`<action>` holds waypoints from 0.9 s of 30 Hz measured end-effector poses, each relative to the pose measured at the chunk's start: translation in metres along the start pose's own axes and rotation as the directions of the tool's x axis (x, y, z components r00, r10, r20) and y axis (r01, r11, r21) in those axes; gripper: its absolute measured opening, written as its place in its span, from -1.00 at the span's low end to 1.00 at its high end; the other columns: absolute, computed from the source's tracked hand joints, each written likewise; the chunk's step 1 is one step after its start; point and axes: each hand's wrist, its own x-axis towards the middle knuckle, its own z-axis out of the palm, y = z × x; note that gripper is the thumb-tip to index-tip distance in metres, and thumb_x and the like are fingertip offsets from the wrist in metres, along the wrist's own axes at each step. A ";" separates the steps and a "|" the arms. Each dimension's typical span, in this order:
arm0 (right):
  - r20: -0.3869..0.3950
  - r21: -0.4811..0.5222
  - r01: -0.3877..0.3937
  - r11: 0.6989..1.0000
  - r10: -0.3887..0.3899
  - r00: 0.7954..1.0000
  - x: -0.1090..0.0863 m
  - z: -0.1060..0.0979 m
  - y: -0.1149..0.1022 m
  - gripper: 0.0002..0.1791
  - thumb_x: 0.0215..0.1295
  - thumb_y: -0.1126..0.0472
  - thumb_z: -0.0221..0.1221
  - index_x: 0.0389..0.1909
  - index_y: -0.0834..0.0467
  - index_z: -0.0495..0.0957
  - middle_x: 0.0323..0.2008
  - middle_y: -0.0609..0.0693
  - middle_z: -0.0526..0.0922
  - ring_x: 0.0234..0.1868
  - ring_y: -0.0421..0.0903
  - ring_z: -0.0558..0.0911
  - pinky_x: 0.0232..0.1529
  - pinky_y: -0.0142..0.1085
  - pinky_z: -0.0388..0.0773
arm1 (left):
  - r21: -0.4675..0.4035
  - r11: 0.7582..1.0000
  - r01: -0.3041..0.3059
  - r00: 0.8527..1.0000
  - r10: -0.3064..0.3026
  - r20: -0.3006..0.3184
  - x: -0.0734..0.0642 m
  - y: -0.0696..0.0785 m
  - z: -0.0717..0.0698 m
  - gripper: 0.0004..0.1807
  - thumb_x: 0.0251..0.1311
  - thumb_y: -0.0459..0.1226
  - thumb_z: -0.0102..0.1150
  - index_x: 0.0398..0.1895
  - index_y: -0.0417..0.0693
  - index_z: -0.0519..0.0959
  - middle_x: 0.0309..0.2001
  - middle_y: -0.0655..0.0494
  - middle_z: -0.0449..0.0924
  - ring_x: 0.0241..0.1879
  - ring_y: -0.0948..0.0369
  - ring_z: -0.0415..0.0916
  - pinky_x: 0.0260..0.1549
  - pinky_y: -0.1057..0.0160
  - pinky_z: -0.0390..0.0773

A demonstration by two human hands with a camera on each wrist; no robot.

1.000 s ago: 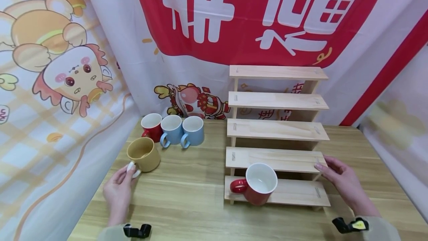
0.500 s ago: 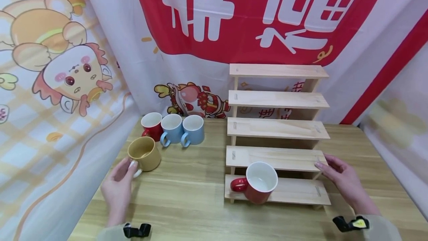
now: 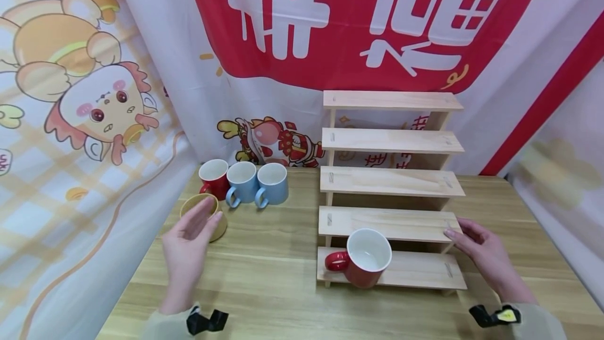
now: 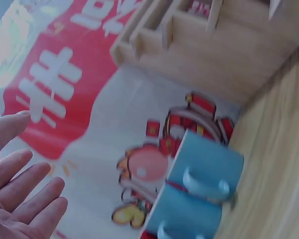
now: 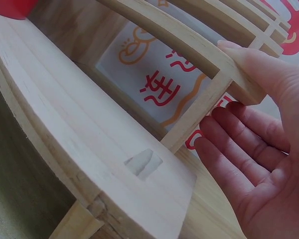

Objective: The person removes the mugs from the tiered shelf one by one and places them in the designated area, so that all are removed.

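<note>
My left hand (image 3: 189,248) hovers over the near side of a yellow mug (image 3: 219,229), its fingers extended and spread from the thumb, nothing in its grasp. The hand hides part of the mug, including the handle. In the left wrist view the same hand (image 4: 27,196) shows with loose, parted fingers. My right hand (image 3: 488,258) grips the right end of a stepped wooden shelf (image 3: 391,182) at its second board from the bottom. The right wrist view has the thumb lying on that board and the fingers (image 5: 234,159) beneath it, by the side post.
A red mug (image 3: 360,272) with a white inside stands on the lowest board, handle to the left. Back left on the table (image 3: 264,261) are another red mug (image 3: 218,187) and two light-blue mugs (image 3: 246,190) in a row. Printed cloth (image 3: 283,98) hangs behind.
The left hand has let go of the yellow mug's white handle and risen up and right over the mug. The mug stays in place. The right hand keeps its hold on the shelf.
</note>
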 end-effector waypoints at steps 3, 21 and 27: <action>0.000 0.006 0.000 1.000 0.000 1.000 0.000 0.000 0.000 -0.22 0.47 0.03 0.24 0.46 0.42 0.18 -0.02 -0.33 0.51 -0.05 -0.41 0.53 -0.08 -0.52 0.60 | -0.029 1.000 -0.005 0.994 0.008 0.105 -0.005 0.010 0.017 -0.56 0.18 -0.30 0.49 0.16 -0.05 0.68 0.11 0.04 0.68 0.13 0.20 0.61 0.07 0.37 0.57; 0.003 0.023 -0.009 1.000 0.009 1.000 -0.001 0.001 -0.003 -0.21 0.47 0.04 0.25 0.48 0.41 0.17 0.02 -0.30 0.48 -0.04 -0.42 0.52 -0.07 -0.52 0.60 | -0.008 1.000 -0.002 0.784 0.007 0.621 -0.052 0.021 0.097 -0.45 0.11 -0.03 0.52 0.19 0.10 0.66 0.16 0.33 0.63 0.21 0.25 0.53 0.27 0.10 0.46; -0.003 0.016 -0.007 1.000 0.007 1.000 -0.001 0.001 -0.002 -0.22 0.47 0.04 0.25 0.47 0.41 0.18 0.00 -0.33 0.49 -0.04 -0.42 0.52 -0.08 -0.52 0.60 | 0.025 1.000 0.017 0.669 -0.029 0.743 -0.063 0.015 0.111 -0.50 0.16 -0.03 0.49 0.19 0.18 0.66 0.15 0.31 0.64 0.19 0.25 0.54 0.26 -0.01 0.46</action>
